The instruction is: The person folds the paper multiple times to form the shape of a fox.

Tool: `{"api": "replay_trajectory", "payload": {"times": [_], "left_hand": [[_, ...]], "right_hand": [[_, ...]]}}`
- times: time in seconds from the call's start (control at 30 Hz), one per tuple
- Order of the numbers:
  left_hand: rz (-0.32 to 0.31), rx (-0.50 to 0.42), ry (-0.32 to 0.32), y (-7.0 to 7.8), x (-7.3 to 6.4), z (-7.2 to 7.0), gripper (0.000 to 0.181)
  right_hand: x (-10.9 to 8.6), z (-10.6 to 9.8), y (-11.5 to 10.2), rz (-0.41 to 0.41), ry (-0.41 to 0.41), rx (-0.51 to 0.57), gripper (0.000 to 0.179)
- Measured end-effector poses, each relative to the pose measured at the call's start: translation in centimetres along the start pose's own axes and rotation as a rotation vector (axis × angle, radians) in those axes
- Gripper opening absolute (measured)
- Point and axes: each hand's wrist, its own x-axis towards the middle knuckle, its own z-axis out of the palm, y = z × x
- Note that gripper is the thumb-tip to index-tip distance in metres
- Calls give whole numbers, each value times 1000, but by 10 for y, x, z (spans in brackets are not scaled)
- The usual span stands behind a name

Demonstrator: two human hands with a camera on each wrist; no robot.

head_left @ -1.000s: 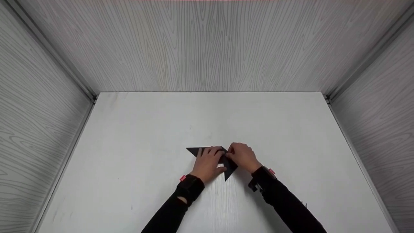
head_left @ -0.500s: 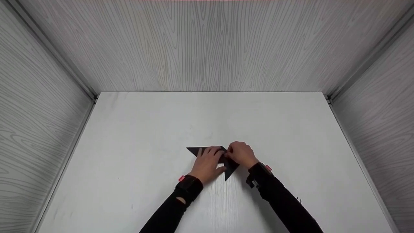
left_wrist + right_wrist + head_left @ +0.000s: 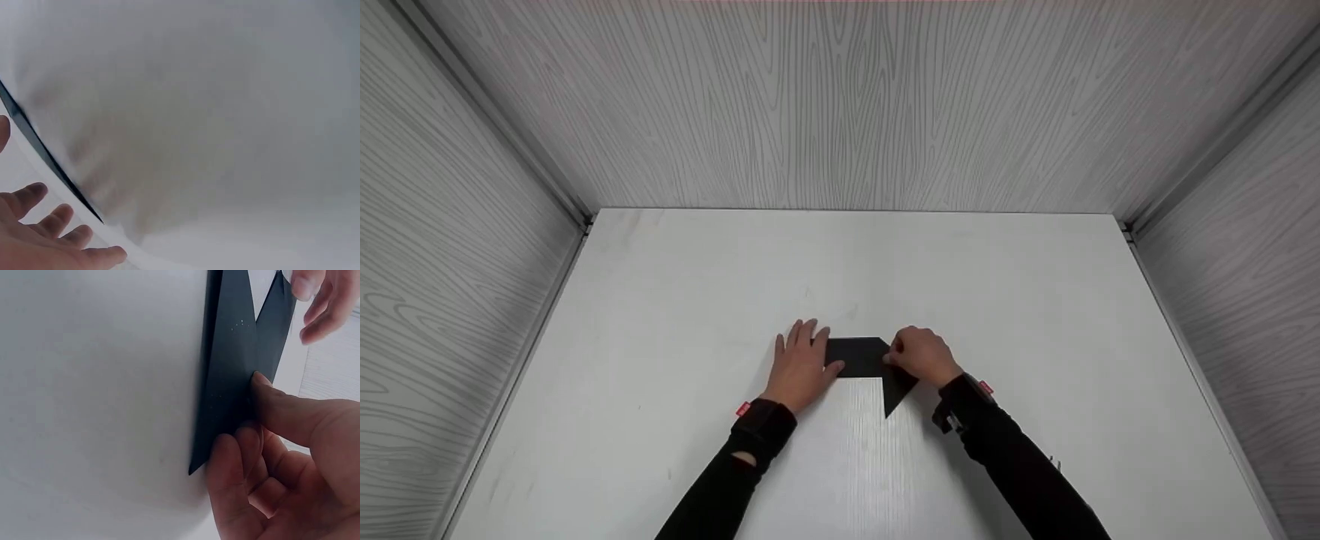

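Observation:
A folded piece of black paper (image 3: 857,357) lies on the white table, with a pointed flap (image 3: 895,391) hanging toward the near side at its right end. My left hand (image 3: 799,371) is spread over the left end and hides the tip there. In the left wrist view its fingers are apart, near the thin dark edge of the paper (image 3: 48,157). At the right end, my right hand (image 3: 924,356) pinches the paper. The right wrist view shows the thumb on the paper's folded layers (image 3: 228,365), with curled fingers beside its lower end.
The white table (image 3: 697,300) is bounded by a back panel (image 3: 840,112) and side panels (image 3: 457,187) with a grey wood-grain pattern. Black cuffs with red tags (image 3: 765,427) sit on both wrists.
My left hand has slid left along the paper, baring its middle and covering the left tip. The right hand still pinches the right end, almost in place.

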Motion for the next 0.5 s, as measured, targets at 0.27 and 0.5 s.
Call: {"api": "replay_trajectory", "payload": {"times": [0.27, 0.5], "left_hand": [[2, -3, 27, -5, 5, -7, 61], [-31, 74, 30, -1, 10, -8, 57]], "right_hand": [[0, 0, 2, -2, -3, -1, 18], [2, 1, 0, 18, -19, -1, 17]]}}
